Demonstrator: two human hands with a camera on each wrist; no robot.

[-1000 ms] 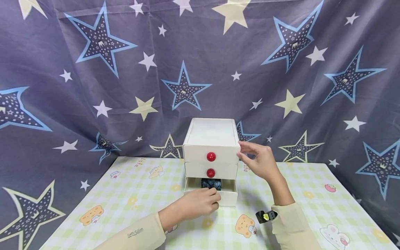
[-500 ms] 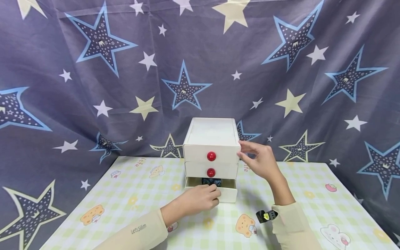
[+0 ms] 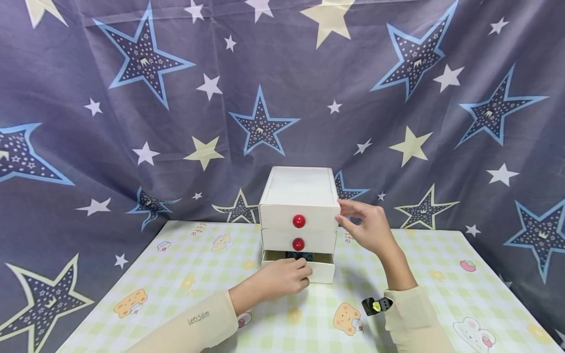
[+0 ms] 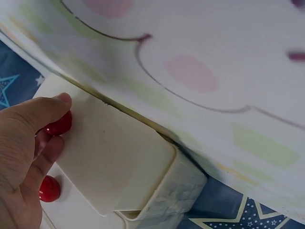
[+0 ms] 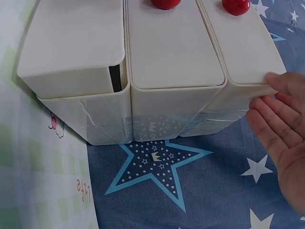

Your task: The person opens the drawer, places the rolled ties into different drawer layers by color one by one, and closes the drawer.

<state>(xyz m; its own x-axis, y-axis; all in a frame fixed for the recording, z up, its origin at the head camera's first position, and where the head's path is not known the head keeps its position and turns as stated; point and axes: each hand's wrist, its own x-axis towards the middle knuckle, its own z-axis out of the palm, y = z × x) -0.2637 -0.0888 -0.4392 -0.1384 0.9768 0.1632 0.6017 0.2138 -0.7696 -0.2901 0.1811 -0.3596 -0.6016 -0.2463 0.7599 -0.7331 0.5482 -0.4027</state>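
A small white three-drawer cabinet (image 3: pixel 303 185) stands on the table, with a red knob on each of the upper two drawers. Its bottom drawer (image 3: pixel 324 272) is partly pulled out, and a dark bluish patterned item (image 3: pixel 304 255) shows inside it, mostly hidden. My left hand (image 3: pixel 280 281) is at that drawer's front. In the left wrist view its thumb and fingers pinch the drawer's round red knob (image 4: pixel 61 124). My right hand (image 3: pixel 366 223) rests against the cabinet's upper right side, thumb at the front edge and straight fingers along the side (image 5: pixel 274 121).
A checked cloth with cartoon bears (image 3: pixel 154 274) covers the table. Behind the cabinet hangs a grey-blue curtain (image 3: pixel 194 113) with stars. A black strap with a yellow mark (image 3: pixel 376 306) is beside my right cuff.
My left hand has moved slightly away from me with the bottom drawer, which now sticks out less. Less of the dark item shows. My right hand has stayed in place.
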